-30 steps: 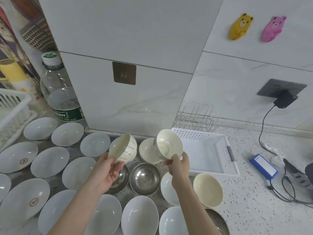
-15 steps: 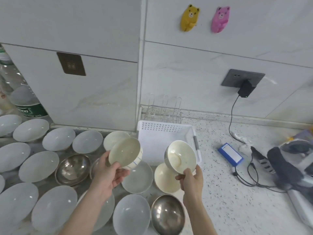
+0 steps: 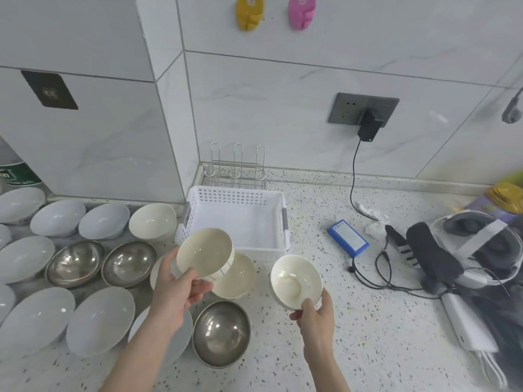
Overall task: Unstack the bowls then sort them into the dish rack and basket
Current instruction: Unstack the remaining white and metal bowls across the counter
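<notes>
My left hand [image 3: 177,290] grips a cream bowl with blue lines [image 3: 204,253] by its lower rim, tilted toward me, just in front of the white plastic basket [image 3: 280,222]. My right hand [image 3: 317,309] pinches the rim of a plain white bowl [image 3: 295,281], held to the right of the first, in front of the basket's right corner. The basket holds nothing. A small wire dish rack [image 3: 236,171] stands behind it against the wall, with nothing in it.
Many bowls cover the counter at left: white ones [image 3: 103,321], steel ones [image 3: 128,263] [image 3: 220,332] and a cream one [image 3: 236,275] under my left hand. A blue battery [image 3: 348,238], cables, a headset [image 3: 481,244] and a white power bank [image 3: 467,323] lie at right.
The view has swung right, bringing the basket and rack toward the middle. Both hands carried their bowls rightward and lower, now just in front of the basket.
</notes>
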A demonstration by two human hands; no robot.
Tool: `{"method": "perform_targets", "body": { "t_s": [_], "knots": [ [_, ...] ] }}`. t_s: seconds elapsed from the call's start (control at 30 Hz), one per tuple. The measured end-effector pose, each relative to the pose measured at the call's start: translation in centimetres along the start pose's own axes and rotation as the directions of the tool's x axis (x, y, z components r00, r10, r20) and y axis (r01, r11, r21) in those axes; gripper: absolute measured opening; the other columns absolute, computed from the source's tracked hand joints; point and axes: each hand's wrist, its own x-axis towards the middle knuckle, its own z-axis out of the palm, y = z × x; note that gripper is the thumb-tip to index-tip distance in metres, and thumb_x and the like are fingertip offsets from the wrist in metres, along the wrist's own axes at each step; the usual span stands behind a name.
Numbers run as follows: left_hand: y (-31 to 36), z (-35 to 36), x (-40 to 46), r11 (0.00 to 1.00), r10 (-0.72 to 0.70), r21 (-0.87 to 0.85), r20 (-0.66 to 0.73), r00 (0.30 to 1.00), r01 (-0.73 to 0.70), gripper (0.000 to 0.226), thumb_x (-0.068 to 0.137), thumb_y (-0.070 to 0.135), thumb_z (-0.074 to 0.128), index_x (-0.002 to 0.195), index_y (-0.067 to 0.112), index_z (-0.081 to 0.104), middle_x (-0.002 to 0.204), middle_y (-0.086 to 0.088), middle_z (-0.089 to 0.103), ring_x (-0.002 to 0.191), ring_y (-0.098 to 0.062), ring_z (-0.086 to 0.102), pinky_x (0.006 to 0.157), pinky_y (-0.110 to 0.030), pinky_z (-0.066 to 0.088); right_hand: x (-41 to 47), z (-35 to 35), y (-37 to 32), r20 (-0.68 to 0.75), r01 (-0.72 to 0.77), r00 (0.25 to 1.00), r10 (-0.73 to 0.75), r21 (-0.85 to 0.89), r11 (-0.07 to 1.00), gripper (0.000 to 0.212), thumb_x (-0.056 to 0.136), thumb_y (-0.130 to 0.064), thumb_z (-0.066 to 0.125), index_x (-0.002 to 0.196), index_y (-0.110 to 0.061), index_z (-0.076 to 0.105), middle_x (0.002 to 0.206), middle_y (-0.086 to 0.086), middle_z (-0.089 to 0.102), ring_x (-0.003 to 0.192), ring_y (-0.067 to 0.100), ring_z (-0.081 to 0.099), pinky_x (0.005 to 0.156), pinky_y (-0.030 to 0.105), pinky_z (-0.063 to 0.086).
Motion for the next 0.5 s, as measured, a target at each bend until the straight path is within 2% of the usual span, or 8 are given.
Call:
{"method": "perform_targets", "body": {
  "t_s": [0.13, 0.27, 0.5],
  "knots": [
    [-0.6, 0.7, -0.8, 1.0, 0.004, 0.028, -0.011, 1.0, -0.003, 0.058, 0.093, 0.001, 0.053, 0.135, 0.04, 0.043, 0.065, -0.013, 0.073, 0.055, -0.022, 0.072, 0.038, -0.02, 0.045, 0.7, -0.2, 0.6, 0.082, 0.01, 0.997, -0.003, -0.086, 0.996, 0.054, 0.09, -0.006, 0.042, 0.139, -0.029, 0.04, 0.087, 0.013, 0.07, 0.055, 0.013, 0.063, 0.055, 0.029, 0.048],
    [-0.7, 1.1, -1.3, 0.999, 0.005, 0.033, -0.026, 1.0, -0.004, 0.058, 0.093, 0.0, 0.052, 0.134, 0.041, 0.044, 0.078, -0.02, 0.07, 0.055, -0.023, 0.073, 0.038, -0.019, 0.046, 1.5, 0.0, 0.7, 0.138, 0.01, 0.99, 0.01, -0.142, 0.99, 0.057, 0.091, -0.006, 0.041, 0.143, -0.029, 0.038, 0.095, 0.016, 0.069, 0.054, 0.01, 0.062, 0.053, 0.025, 0.046],
    [-0.9, 1.2, -1.9, 0.998, 0.019, 0.056, -0.034, 0.999, -0.017, 0.058, 0.092, -0.001, 0.052, 0.133, 0.04, 0.044, 0.075, -0.019, 0.071, 0.056, -0.023, 0.073, 0.039, -0.02, 0.045, 2.5, 0.4, 0.7, 0.165, 0.004, 0.986, 0.017, -0.13, 0.992, 0.06, 0.089, -0.004, 0.042, 0.144, -0.028, 0.036, 0.087, 0.01, 0.069, 0.059, 0.015, 0.065, 0.056, 0.029, 0.049]
  ]
}}
